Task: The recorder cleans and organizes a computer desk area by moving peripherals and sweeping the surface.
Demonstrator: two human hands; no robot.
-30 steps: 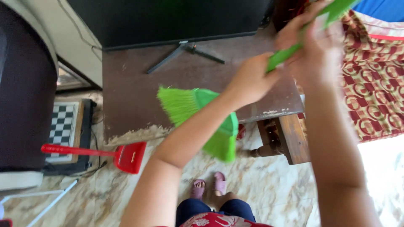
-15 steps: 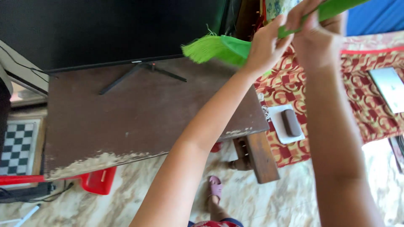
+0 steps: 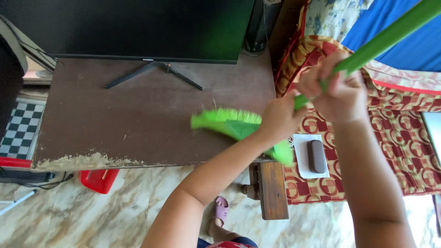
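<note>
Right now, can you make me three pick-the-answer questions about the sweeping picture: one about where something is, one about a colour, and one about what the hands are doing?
1. Where is the red plastic dustpan?
A. On the brown wooden table
B. On the marble floor, partly under the table's front edge
C. On the patterned cloth

2. What colour are the bristles of the plastic broom?
A. Bright green
B. Blue
C. Yellow

3. How do the hands hold the broom?
A. Only one hand grips it
B. Both hands are off it
C. Both hands grip its handle

Answers: 1 B, the dustpan pokes out beneath the brown wooden table. 2 A, the bristles match the green handle. 3 C, the left hand and the right hand are both closed around the handle.
</note>
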